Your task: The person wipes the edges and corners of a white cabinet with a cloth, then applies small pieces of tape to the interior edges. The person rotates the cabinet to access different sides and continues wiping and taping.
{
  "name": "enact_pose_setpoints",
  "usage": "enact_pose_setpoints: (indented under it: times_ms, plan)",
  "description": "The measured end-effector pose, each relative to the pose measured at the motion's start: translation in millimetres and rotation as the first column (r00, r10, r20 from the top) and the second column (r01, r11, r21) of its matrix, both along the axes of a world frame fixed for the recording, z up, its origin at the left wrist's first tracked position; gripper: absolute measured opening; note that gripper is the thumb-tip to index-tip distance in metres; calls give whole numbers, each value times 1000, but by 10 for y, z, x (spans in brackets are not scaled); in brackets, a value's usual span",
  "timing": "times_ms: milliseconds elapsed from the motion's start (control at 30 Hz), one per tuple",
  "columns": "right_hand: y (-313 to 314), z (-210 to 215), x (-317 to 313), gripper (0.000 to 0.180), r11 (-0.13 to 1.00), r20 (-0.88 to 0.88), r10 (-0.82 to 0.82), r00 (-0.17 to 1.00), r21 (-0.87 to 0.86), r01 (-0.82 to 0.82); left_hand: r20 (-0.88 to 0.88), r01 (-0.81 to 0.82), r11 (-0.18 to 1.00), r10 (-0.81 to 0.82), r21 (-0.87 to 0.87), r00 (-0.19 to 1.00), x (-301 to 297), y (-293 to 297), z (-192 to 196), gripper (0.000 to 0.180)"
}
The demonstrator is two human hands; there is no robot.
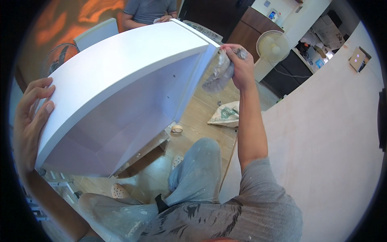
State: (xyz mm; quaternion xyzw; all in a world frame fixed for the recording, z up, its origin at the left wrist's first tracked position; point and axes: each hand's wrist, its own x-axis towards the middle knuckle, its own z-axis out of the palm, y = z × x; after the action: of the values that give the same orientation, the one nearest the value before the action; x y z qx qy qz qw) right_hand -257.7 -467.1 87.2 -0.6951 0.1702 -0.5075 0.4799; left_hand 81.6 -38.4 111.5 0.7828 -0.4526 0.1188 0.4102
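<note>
Floor (pixel 201 103) below, L hand (pixel 33 115) spread on cabinet (pixel 121 60), R hand (pixel 242 66) pinching rag (pixel 219 76) by its corner: prob. wiping, next needs steady L.

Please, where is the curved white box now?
In the head view, the white box is mostly left of centre, between the left hand and right hand.

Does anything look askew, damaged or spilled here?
Yes: at far right, a small lit panel sits askew with a dark gap beside it, as if not fully seated. A tape roll lies loose on the floor. The white curved cabinet under the left hand shows no clear damage.
</note>
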Motion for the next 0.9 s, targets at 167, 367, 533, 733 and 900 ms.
enact_pose_setpoints:
  times_ms: [167, 367, 533, 733, 900]
  plan:
    - [113, -186, -181, 20, 979, 85, 80, 993, 182, -94, -34, 17, 1000, -17, -3, 999, -9, 5, 27, 40]
    - [297, 14, -132, 23, 1000, 58, 26, 998, 0, -26, -34, 22, 1000, -22, 3, 999, 35, 1, 1, 38]
    - [545, 219, 123, 13, 982, -69, -30, 997, -189, 16, -45, -13, 1000, 12, -9, 999, -14, 29, 43, 41]
    - [664, 253, 350, 14, 749, -56, -501, 863, -528, 401, -40, -9, 999, 8, -43, 999, -54, -43, -16, 47]
    - [699, 256, 496, 25, 559, -10, -701, 713, -628, 541, -94, -21, 1000, 22, 5, 995, -36, -46, -32, 55]
